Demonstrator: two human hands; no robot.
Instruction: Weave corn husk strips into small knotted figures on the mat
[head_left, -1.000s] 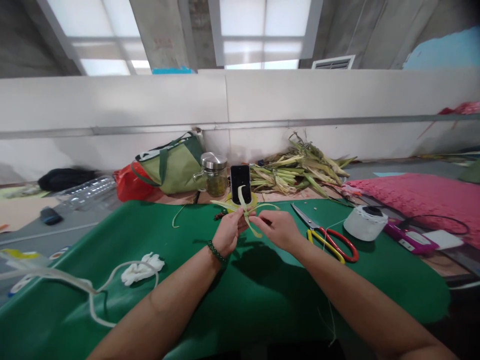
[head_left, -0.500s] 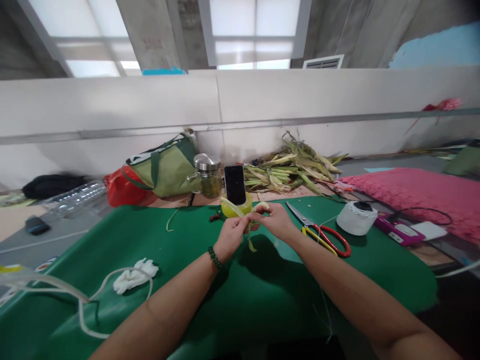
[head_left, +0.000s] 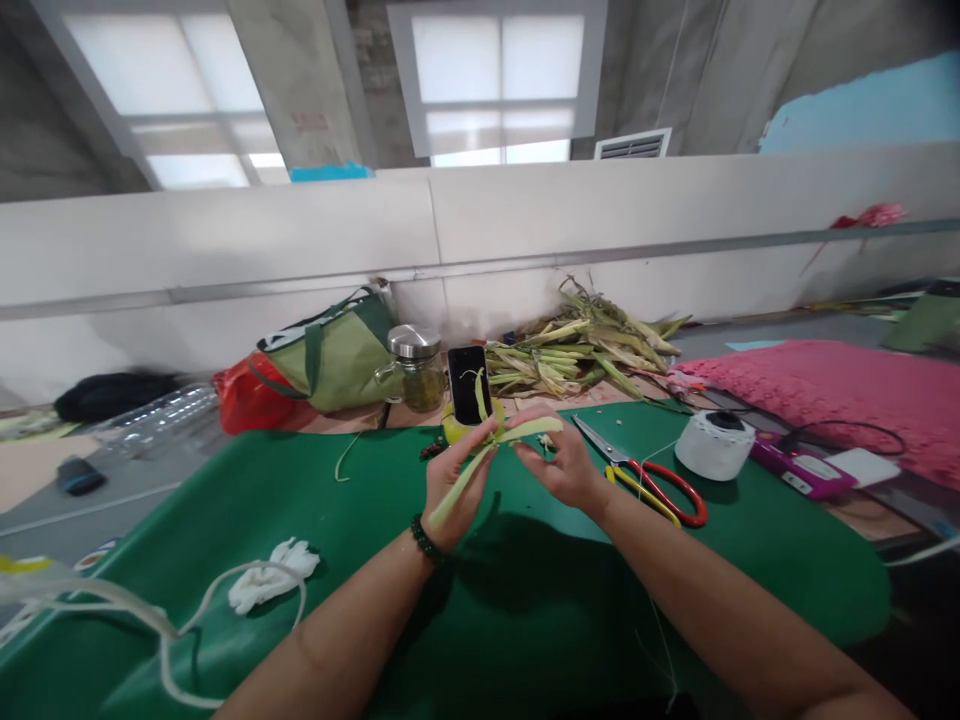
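Note:
Both my hands are raised over the green cloth point(head_left: 525, 600), working pale green leaf strips point(head_left: 491, 445). My left hand point(head_left: 454, 485), with a dark bead bracelet at the wrist, has its fingers curled around a long strip that runs down across its palm. My right hand point(head_left: 562, 465) pinches the strips from the right, one strip lying over its fingers. A thin strip end sticks up between the hands, in front of a black phone point(head_left: 469, 385) propped upright on a yellow roll point(head_left: 454, 430).
Red and yellow scissors point(head_left: 645, 480) and a white roll point(head_left: 714, 445) lie right of my hands. Behind them are a leaf pile point(head_left: 577, 350), a glass jar point(head_left: 414, 368), a green bag point(head_left: 334, 350) and pink fabric point(head_left: 817, 385). A white cord and cloth point(head_left: 262, 585) lie at left.
The strips were fanned out, then gathered tight between my hands; now one long strip hangs down across my left palm. My hands have lifted slightly and the camera has tilted.

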